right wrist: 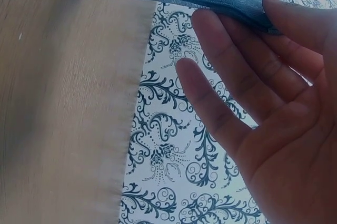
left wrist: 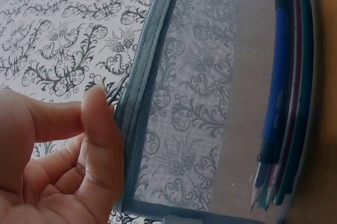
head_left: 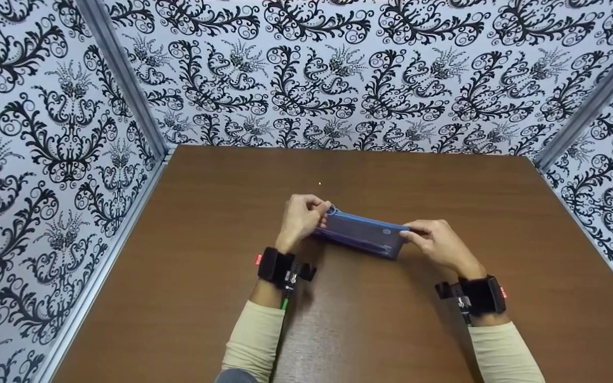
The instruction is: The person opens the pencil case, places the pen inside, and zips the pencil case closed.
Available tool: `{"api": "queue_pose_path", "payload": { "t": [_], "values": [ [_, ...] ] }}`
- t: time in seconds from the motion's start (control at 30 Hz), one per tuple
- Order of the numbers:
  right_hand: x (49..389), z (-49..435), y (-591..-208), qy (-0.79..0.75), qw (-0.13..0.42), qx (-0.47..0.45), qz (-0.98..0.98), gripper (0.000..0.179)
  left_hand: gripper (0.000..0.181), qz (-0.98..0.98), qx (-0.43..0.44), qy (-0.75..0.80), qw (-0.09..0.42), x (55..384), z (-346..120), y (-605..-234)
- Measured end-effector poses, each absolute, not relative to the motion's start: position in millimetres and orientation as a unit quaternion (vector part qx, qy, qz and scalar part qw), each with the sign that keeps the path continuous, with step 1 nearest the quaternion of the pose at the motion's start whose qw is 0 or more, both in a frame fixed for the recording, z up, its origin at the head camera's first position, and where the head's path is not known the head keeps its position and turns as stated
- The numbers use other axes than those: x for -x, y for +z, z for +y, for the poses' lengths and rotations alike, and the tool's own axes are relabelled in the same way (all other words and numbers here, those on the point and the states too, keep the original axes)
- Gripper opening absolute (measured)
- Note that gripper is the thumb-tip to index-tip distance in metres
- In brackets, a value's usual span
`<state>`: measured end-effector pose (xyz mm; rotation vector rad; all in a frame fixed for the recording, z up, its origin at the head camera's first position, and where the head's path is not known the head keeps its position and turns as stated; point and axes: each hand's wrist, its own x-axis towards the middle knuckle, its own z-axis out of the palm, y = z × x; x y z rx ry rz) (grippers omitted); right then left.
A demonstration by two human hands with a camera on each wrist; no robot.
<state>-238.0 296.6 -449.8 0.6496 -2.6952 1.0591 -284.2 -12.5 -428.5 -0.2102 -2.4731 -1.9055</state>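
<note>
A see-through mesh pencil case (head_left: 362,231) with a blue zipper edge is held up above the table. Along its bottom lie several pens and pencils, among them a blue pen (left wrist: 277,77) and a grey pencil (left wrist: 259,187). My left hand (head_left: 302,217) pinches the zipper pull (head_left: 332,209) at the case's left end between thumb and finger. At the opposite end, my right hand (head_left: 437,242) grips the top corner, thumb on the near side and fingers behind. In the right wrist view two fingers stretch out below the case. The zipper looks shut along its length.
The brown wooden table (head_left: 205,255) spreads around both hands. Behind it stands a wall panel (head_left: 317,74) with black scroll patterns on white, and similar panels flank the left and right sides. Metal posts (head_left: 125,74) mark the corners.
</note>
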Motion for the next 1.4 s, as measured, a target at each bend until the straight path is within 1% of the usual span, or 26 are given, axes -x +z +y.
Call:
{"api": "queue_pose_path", "payload": {
  "t": [0.13,0.23,0.4,0.53,0.67,0.83,1.23,1.4],
  "values": [
    [237,299,-450,0.354,0.089,-0.210,-0.907,0.013,0.013,-0.797,0.047,-0.602,0.016,284,-19,-426],
    [237,301,-450,0.355,0.089,-0.206,-0.908,0.013,0.012,-0.803,0.040,-0.595,0.014,284,-24,-425],
    [237,300,-450,0.361,0.074,-0.211,-0.905,0.015,0.015,-0.812,0.059,-0.580,0.016,284,-33,-424],
    [237,303,-451,0.352,0.079,-0.205,-0.910,0.013,0.017,-0.809,0.066,-0.584,0.022,285,-41,-424],
    [237,306,-451,0.345,0.087,-0.195,-0.914,0.012,0.016,-0.805,0.049,-0.591,0.012,285,-50,-422],
    [237,307,-451,0.345,0.079,-0.195,-0.915,0.014,0.017,-0.796,0.047,-0.603,-0.010,286,-59,-422],
    [241,313,-455,0.353,0.041,-0.190,-0.915,0.014,0.017,-0.791,0.043,-0.608,-0.050,287,-63,-425],
    [246,310,-455,0.353,0.049,-0.185,-0.916,0.014,0.019,-0.771,0.034,-0.634,-0.060,289,-64,-427]
  ]
}}
